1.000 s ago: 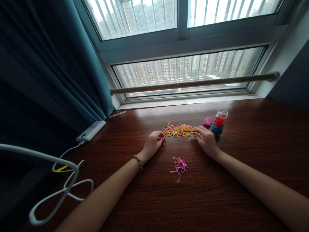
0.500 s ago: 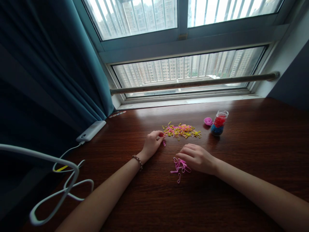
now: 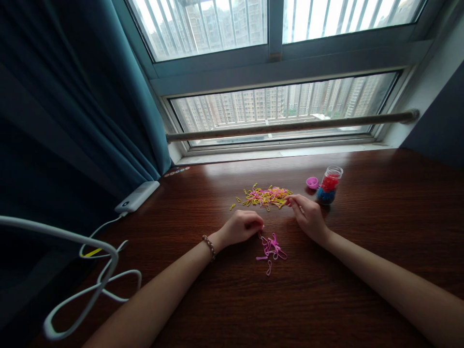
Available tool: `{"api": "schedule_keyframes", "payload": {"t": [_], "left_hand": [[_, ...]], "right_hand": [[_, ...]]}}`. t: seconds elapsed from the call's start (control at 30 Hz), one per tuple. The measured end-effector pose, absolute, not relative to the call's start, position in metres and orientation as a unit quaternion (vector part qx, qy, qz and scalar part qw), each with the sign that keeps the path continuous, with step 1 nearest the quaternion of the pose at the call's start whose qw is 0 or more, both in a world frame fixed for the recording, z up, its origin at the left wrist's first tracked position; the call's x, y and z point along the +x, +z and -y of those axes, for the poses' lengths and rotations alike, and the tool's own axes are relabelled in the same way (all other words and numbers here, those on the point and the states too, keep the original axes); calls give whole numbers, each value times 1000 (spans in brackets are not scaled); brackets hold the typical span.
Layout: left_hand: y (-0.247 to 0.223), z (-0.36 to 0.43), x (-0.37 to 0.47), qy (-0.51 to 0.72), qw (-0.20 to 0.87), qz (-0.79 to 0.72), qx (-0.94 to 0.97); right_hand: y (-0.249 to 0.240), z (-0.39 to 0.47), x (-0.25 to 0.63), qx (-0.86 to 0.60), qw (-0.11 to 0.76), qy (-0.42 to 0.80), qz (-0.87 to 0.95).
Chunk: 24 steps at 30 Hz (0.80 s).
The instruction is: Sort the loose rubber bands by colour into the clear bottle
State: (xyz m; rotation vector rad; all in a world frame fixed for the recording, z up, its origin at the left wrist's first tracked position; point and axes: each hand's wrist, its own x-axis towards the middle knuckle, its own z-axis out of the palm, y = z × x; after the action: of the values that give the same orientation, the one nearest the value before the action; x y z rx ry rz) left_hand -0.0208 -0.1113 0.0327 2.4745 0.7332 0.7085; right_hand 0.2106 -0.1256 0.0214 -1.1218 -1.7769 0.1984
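A mixed pile of yellow and pink clips (image 3: 267,196) lies on the dark wooden table. Nearer me is a small group of pink clips (image 3: 272,247). My left hand (image 3: 242,226) is pinched at the upper left of that group, with a pink clip at its fingertips. At the right end of the mixed pile, my right hand (image 3: 306,215) has its thumb and finger pressed together; what they hold, if anything, is too small to name. Two yellow clips (image 3: 232,207) lie apart, left of the pile.
A glass jar (image 3: 329,185) of red and blue pieces stands at the right, beside a small pink cup (image 3: 312,182). A white power bank (image 3: 137,197) with a cable lies at the left by the curtain (image 3: 137,121). A window is behind the table (image 3: 203,179).
My left hand has moved from the mixed pile toward me, to the pink group. My right hand has left the pink group and reached the pile's right end. Two yellow clips now show at its left.
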Motion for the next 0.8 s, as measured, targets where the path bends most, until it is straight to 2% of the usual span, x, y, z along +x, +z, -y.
{"api": "schedule_keyframes", "payload": {"t": [0.13, 0.27, 0.4, 0.53, 0.8], "left_hand": [[35, 121, -14, 246, 256, -212, 911], [30, 103, -24, 337, 127, -314, 878], [23, 83, -38, 278, -7, -382, 881], [20, 79, -40, 236, -60, -404, 882], [19, 77, -42, 269, -106, -510, 810]], "right_hand": [[19, 121, 213, -499, 509, 101, 694], [18, 120, 213, -504, 507, 99, 692], [18, 121, 213, -504, 503, 100, 695], [18, 120, 213, -512, 505, 99, 688], [14, 116, 217, -549, 487, 80, 675]]}}
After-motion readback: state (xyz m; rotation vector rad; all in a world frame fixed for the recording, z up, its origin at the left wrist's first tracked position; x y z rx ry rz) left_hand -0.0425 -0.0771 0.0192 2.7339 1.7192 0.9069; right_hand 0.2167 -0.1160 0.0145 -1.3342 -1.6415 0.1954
